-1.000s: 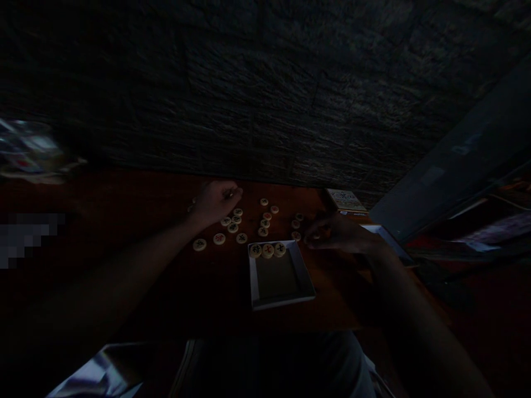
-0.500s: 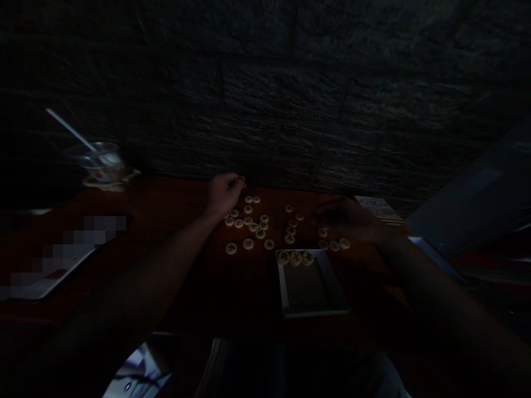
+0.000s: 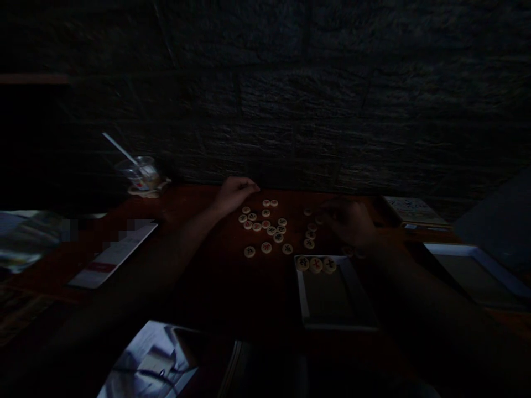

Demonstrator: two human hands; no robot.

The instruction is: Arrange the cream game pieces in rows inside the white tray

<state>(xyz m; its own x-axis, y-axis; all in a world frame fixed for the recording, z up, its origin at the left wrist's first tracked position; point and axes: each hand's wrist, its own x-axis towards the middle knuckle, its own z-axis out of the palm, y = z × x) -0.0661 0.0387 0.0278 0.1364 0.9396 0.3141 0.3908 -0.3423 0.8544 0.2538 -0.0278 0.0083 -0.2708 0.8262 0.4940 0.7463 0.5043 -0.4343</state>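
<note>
Many round Chinese chess pieces (image 3: 266,247), with red or dark characters, lie scattered on the brown table. At the far left edge of the scatter is my left hand (image 3: 235,194); its fingers point right, loosely bent, with no piece visible in them. Over on the right side, my right hand (image 3: 346,218) reaches in with fingers apart, close to a piece (image 3: 319,220); contact is too dark to make out. A shallow box tray (image 3: 302,298) in front holds a row of three pieces (image 3: 316,265) along its far end. My right forearm partly hides pieces beside the tray.
A stone wall (image 3: 265,132) rises behind the table. Far left stand a plastic cup with a straw (image 3: 147,174) and a phone-like slab (image 3: 112,257). To the right lie a flat printed box (image 3: 415,210) and another shallow tray (image 3: 468,271). A lit, glossy item (image 3: 153,359) is below.
The view has shifted, so the scene sits further right. My right hand has moved left over the pieces, nearer one of them. My left hand's fingers have straightened somewhat.
</note>
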